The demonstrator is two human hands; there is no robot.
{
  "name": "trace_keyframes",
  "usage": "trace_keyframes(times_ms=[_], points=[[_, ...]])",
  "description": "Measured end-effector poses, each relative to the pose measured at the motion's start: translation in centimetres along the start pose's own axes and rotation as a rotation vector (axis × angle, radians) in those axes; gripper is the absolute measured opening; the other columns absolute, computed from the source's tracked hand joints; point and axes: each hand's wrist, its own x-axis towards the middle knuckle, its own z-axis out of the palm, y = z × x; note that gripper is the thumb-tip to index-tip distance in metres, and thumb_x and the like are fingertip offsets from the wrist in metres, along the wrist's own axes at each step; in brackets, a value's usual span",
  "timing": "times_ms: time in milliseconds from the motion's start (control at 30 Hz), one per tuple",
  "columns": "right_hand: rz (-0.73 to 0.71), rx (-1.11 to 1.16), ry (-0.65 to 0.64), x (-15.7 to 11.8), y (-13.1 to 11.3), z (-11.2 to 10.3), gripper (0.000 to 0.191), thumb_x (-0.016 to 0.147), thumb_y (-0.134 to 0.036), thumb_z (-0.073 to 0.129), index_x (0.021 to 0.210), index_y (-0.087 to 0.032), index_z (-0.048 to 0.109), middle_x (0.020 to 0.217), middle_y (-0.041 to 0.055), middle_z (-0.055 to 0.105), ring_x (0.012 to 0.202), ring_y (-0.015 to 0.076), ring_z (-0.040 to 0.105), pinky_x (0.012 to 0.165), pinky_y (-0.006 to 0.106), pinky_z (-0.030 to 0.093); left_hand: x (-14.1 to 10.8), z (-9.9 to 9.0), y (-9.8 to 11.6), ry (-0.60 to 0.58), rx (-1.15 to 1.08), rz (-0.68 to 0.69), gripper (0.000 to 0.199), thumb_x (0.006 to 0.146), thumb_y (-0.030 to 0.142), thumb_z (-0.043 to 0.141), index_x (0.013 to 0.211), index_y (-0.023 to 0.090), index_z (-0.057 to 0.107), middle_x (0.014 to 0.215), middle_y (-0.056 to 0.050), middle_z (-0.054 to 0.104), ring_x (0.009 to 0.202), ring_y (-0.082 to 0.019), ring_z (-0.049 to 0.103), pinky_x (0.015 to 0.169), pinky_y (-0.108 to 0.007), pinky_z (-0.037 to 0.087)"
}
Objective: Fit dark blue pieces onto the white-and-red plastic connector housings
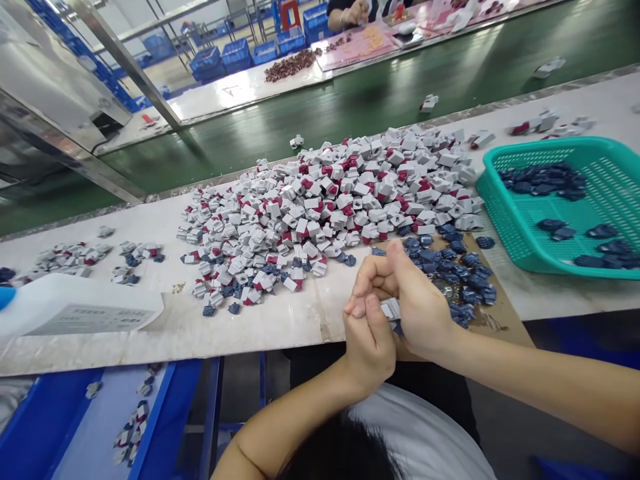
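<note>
My left hand [369,343] and my right hand [423,303] meet above the table's front edge, both with curled fingers. Between them shows a small light grey plastic part [391,309], with a bit of dark blue just under it. The fingers cover most of this part. Close beside my right hand, dark blue plastic pieces [457,270] lie on a brown cardboard sheet [505,320]. Beyond both hands spreads a large heap of grey parts [325,200], many with dark red pieces and some at the near edge with dark blue ones.
A green basket [543,257] with dark blue pieces stands at right. A white bottle [85,303] lies at left, above a blue bin [170,407]. Behind the heap runs a green conveyor belt [240,123] carrying a few parts. Another person's hand [356,13] is across it.
</note>
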Motion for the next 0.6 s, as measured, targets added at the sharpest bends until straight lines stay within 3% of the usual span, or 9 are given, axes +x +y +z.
trace_keyframes(times_ms=[133,267,367,467,533,600], points=[[-0.011,0.016,0.045,1.3,0.6,0.5,0.074,0.075,-0.089,0.035,0.058,-0.019,0.054,0.050,0.0026,0.057,0.052,0.0144,0.060,0.056,0.025,0.049,1.2,-0.3,0.3,0.100,0.034,-0.052,0.039,0.087,0.060,0.052,0.077,0.023,0.059,0.079,-0.007,0.063,0.083,-0.023,0.059,0.076,-0.032,0.045],[0.188,0.140,0.049,3.1,-0.1,0.6,0.076,0.076,-0.088,0.030,0.061,-0.019,0.056,0.054,0.0041,0.059,0.052,0.0142,0.057,0.057,0.027,0.049,2.8,-0.8,1.3,0.214,-0.098,-0.313,0.035,0.085,0.057,0.056,0.083,0.022,0.056,0.079,-0.003,0.062,0.077,-0.019,0.060,0.065,-0.027,0.046],[0.318,0.256,0.012,3.8,-1.4,0.3,0.072,0.083,-0.082,0.028,0.072,-0.018,0.060,0.063,0.0054,0.063,0.059,0.0165,0.060,0.059,0.028,0.050,3.5,-0.6,2.6,0.154,-0.308,-0.478,0.038,0.087,0.057,0.052,0.077,0.020,0.050,0.060,0.003,0.050,0.045,-0.009,0.042,0.042,-0.019,0.030],[0.272,0.221,0.026,3.7,-2.3,0.1,0.062,0.088,-0.072,0.034,0.079,-0.017,0.063,0.077,0.0071,0.068,0.074,0.0177,0.065,0.069,0.027,0.051,3.6,0.1,3.8,0.019,-0.454,-0.525,0.043,0.086,0.057,0.052,0.069,0.019,0.043,0.047,0.008,0.035,0.035,-0.004,0.021,0.037,-0.016,0.015],[0.210,0.153,0.063,3.4,-2.7,-0.6,0.054,0.088,-0.067,0.042,0.082,-0.017,0.064,0.083,0.0070,0.069,0.080,0.0170,0.065,0.073,0.026,0.052,3.4,0.0,4.0,-0.035,-0.487,-0.524,0.045,0.084,0.061,0.052,0.070,0.018,0.046,0.046,0.007,0.038,0.035,-0.004,0.025,0.037,-0.016,0.017],[0.129,0.063,0.145,3.0,-3.1,-2.7,0.046,0.086,-0.062,0.050,0.086,-0.018,0.063,0.088,0.0064,0.067,0.084,0.0173,0.065,0.074,0.026,0.052,2.9,-1.8,4.0,-0.027,-0.472,-0.508,0.050,0.081,0.066,0.052,0.073,0.017,0.052,0.050,0.003,0.050,0.036,-0.005,0.032,0.036,-0.017,0.023]])
